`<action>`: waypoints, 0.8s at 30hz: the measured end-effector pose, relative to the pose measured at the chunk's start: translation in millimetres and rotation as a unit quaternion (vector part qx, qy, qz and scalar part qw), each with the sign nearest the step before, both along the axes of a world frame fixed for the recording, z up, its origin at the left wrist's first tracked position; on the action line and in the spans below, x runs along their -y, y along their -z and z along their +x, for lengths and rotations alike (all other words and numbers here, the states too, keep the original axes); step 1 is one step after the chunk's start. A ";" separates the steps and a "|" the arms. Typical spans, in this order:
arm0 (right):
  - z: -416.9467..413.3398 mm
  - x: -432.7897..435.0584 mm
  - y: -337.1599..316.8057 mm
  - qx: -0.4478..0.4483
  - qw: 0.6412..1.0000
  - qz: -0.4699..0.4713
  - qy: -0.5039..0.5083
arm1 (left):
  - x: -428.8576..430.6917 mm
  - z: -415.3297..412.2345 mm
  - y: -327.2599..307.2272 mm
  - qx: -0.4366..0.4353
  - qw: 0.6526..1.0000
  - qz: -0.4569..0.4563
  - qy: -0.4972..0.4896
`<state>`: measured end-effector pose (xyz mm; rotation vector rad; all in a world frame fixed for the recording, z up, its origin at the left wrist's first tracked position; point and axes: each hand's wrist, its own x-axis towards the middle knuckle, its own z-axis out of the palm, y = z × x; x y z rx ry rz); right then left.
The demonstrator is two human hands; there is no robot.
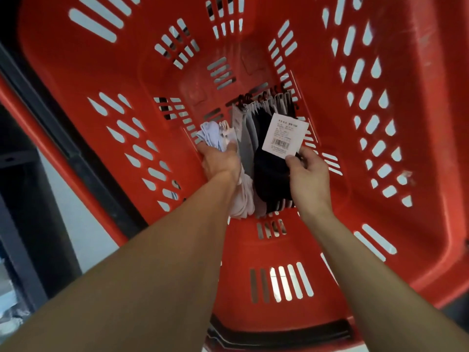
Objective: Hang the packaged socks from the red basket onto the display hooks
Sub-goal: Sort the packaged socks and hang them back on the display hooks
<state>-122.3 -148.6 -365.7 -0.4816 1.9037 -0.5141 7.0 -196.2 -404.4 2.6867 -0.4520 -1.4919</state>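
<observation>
I look straight down into the deep red basket (355, 224). At its bottom lies a row of packaged socks (256, 128), grey and black, with small hanger hooks at their far ends. My left hand (220, 158) reaches down at the left of the pile and grips a bundle of pale lilac and white socks (212, 134). My right hand (308, 171) holds a black sock pack (270, 171), thumb pinching its white barcode label (285, 134). No display hooks are in view.
The basket's slotted walls close in all around my forearms. Its dark handle (276, 334) lies at the near rim. A black frame and pale floor (73, 219) show outside to the left.
</observation>
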 end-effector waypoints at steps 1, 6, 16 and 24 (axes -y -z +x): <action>-0.7 -0.1 -0.2 0.005 1.000 -0.001 0.004 | 1.0 -1.1 -1.0 0.009 1.000 -0.001 -0.001; 3.1 -1.2 -5.7 -0.015 0.999 0.000 -0.031 | -2.9 -7.8 -14.9 0.050 0.998 -0.033 -0.003; 8.5 -2.8 -55.9 0.022 0.999 0.004 -0.039 | -16.7 -12.2 -81.7 -0.002 0.992 -0.119 -0.052; -6.2 8.6 -171.4 0.094 0.993 -0.069 0.017 | -1.4 9.3 -192.3 -0.154 0.962 -0.199 -0.104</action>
